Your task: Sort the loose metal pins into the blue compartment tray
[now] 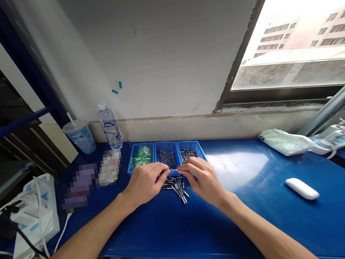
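My left hand (pixel 148 184) is closed in a pinch at the front of three blue bins. Facing it, my right hand (pixel 205 181) pinches too, the fingertips of both a short gap apart. Whatever lies between the fingers is too small to make out. Below and between the hands is a loose pile of slim metal pins (pixel 179 189). The left bin (pixel 129 167) holds green pieces in clear wrapping. Small dark metal pieces (pixel 166 158) fill the middle bin, and similar metal pieces (pixel 188 154) lie in the right one, partly hidden by my right hand.
A water bottle (pixel 110 128) and a lidded cup (pixel 80 136) stand at the back left. Power strips with cables lie left (pixel 49 204) and right (pixel 335 136). A white rounded case (pixel 302 188) and a plastic packet (pixel 283 142) sit on the blue table (pixel 254 221).
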`<action>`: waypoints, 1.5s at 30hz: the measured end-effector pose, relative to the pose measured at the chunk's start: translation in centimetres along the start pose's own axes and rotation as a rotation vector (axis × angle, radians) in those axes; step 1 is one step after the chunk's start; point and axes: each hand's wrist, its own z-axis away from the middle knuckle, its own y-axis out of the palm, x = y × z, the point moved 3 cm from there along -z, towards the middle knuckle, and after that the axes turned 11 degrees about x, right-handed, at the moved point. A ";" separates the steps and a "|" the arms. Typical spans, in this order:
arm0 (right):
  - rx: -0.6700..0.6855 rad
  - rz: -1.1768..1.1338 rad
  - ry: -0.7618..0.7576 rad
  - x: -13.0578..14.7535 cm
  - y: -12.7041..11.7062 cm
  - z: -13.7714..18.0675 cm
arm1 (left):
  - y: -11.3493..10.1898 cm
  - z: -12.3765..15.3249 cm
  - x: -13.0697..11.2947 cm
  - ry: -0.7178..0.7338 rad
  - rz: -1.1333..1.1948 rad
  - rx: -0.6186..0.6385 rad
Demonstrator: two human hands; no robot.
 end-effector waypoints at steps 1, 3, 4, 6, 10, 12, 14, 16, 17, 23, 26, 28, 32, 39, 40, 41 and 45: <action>-0.010 0.004 -0.001 0.0 0.0 0.0 | 0.0 0.0 0.0 -0.001 0.000 0.000; -0.026 0.007 -0.001 0.0 0.0 0.0 | 0.0 0.0 0.0 0.001 0.003 -0.001; -0.030 0.005 -0.003 0.0 0.0 0.0 | 0.0 0.0 0.0 0.004 0.006 -0.002; -0.033 -0.008 -0.013 0.0 0.1 0.1 | 0.0 0.0 0.0 0.009 0.009 -0.002; -0.028 -0.035 -0.030 0.3 0.2 0.1 | 0.0 -0.1 0.0 0.025 0.002 0.004; -0.025 -0.045 -0.038 0.3 0.2 0.2 | 0.1 -0.1 0.0 0.037 0.001 0.013; -0.024 -0.052 -0.046 0.4 0.2 0.2 | 0.1 -0.1 0.0 0.046 0.000 0.020; -0.022 -0.057 -0.052 0.4 0.2 0.2 | 0.2 0.0 0.1 0.050 -0.003 0.027; -0.021 -0.060 -0.054 0.4 0.2 0.2 | 0.3 0.0 0.1 0.053 -0.003 0.032; 0.012 -0.066 -0.048 0.6 0.3 0.1 | 0.5 0.0 0.0 0.072 0.003 0.051; 0.031 -0.061 -0.041 0.8 0.3 0.1 | 0.5 0.1 0.0 0.084 0.007 0.055; 0.036 -0.063 -0.040 0.8 0.2 0.0 | 0.6 0.1 -0.1 0.090 0.006 0.059; 0.048 -0.075 -0.043 0.8 0.2 0.0 | 0.5 0.1 -0.2 0.104 0.008 0.063; 0.065 -0.071 -0.055 0.9 0.4 0.0 | 0.6 0.0 -0.2 0.115 0.011 0.084; 0.070 -0.068 -0.058 0.9 0.4 0.0 | 0.6 0.0 -0.2 0.117 0.011 0.086; 0.077 -0.067 -0.059 0.9 0.4 0.0 | 0.6 0.0 -0.2 0.119 0.011 0.088; 0.103 -0.066 -0.049 0.9 0.5 -0.1 | 0.7 0.0 -0.3 0.128 0.003 0.088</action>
